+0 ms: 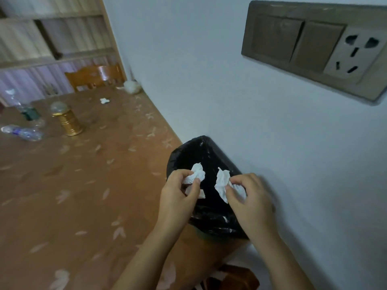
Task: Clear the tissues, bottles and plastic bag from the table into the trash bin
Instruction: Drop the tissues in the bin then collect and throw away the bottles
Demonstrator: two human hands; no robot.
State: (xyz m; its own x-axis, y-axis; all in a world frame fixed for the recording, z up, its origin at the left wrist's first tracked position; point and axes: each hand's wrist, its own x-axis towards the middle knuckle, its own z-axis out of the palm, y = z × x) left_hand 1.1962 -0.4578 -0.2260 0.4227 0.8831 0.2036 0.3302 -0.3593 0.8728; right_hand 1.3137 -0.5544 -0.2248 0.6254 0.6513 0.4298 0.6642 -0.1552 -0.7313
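The trash bin [211, 222], lined with a black bag, stands between the table edge and the wall. Over its mouth my left hand [178, 197] pinches a crumpled white tissue [196, 174]. My right hand [249, 199] pinches another white tissue [223, 182] beside it. On the table [73, 195] a small tissue [104, 100] lies far back. A white crumpled plastic bag [132, 86] sits in the far corner by the wall. Two clear plastic bottles lie at the left, one [22, 132] near the edge and one [19, 103] behind it.
A gold jar with a clear domed lid [67, 120] stands on the table near the bottles. A wooden chair [94, 77] is at the far side. A switch and socket panel [314, 49] is on the wall to the right. A dark wooden stool [236, 277] is below the bin.
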